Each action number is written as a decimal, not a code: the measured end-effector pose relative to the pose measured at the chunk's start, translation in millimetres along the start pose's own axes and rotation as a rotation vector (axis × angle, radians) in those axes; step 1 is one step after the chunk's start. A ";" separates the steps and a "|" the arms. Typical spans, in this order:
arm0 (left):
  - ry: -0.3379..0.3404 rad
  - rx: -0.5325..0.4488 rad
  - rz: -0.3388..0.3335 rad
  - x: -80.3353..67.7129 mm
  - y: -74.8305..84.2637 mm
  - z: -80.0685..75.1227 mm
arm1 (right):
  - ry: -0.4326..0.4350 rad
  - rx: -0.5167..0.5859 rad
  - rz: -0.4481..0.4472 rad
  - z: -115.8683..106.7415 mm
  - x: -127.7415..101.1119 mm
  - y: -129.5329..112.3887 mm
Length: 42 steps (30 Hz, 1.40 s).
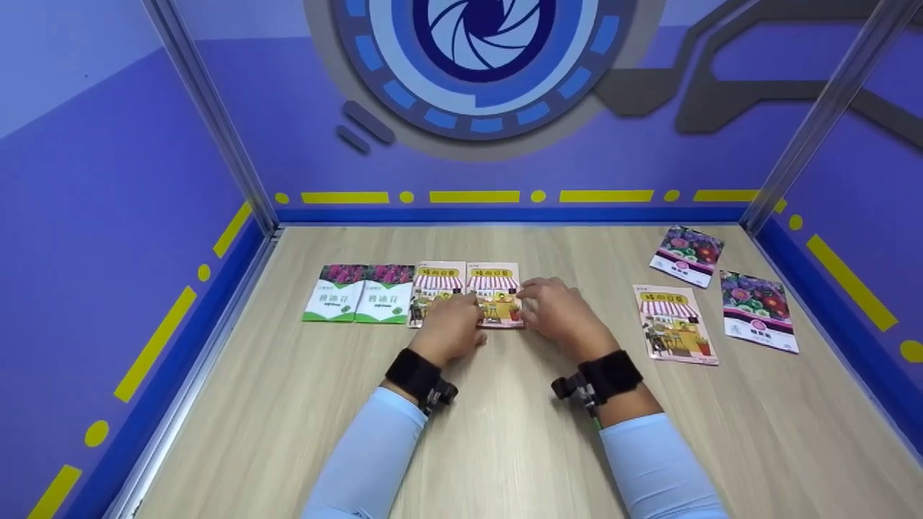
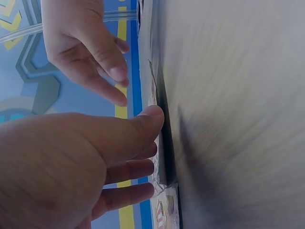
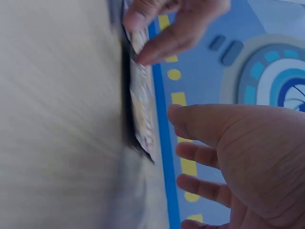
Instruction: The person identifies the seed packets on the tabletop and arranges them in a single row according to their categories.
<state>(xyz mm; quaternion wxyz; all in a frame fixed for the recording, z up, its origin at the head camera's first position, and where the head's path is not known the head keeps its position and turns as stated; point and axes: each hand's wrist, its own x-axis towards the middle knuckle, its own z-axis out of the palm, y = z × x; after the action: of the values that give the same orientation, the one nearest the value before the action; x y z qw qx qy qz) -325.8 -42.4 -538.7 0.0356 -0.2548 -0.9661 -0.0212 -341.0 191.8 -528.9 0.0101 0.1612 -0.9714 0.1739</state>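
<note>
Two sleeves, two hands, seven packets.

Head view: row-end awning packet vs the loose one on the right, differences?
The row-end packet sits beside its twin; the loose packet is apart. The left hand touches the row-end packet; none touches the loose packet. The row-end packet is nearly straight, the loose packet slanted. Both show the same striped awning.

Purple walls, apparently metal posts
</note>
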 end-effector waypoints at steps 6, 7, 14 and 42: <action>-0.008 -0.015 0.004 -1.2 1.2 -2.4 | 0.021 0.057 0.088 -24.2 -13.6 37.4; -0.008 -0.017 0.005 -1.1 1.5 -2.8 | 0.017 0.077 0.114 -28.7 -17.3 45.4; -0.005 -0.026 0.020 -0.2 2.5 -2.2 | -0.066 0.114 0.276 -59.2 -47.9 99.1; 0.018 -0.073 0.055 1.1 10.5 0.3 | -0.224 0.197 0.533 -72.8 -73.6 158.3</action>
<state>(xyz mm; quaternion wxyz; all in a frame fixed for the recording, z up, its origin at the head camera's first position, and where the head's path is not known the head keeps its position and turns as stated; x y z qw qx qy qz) -321.6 -32.8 -538.7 0.0356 -0.2823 -0.9569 -0.0575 -324.0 379.8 -519.0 -0.1585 -0.0810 -0.9531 0.2449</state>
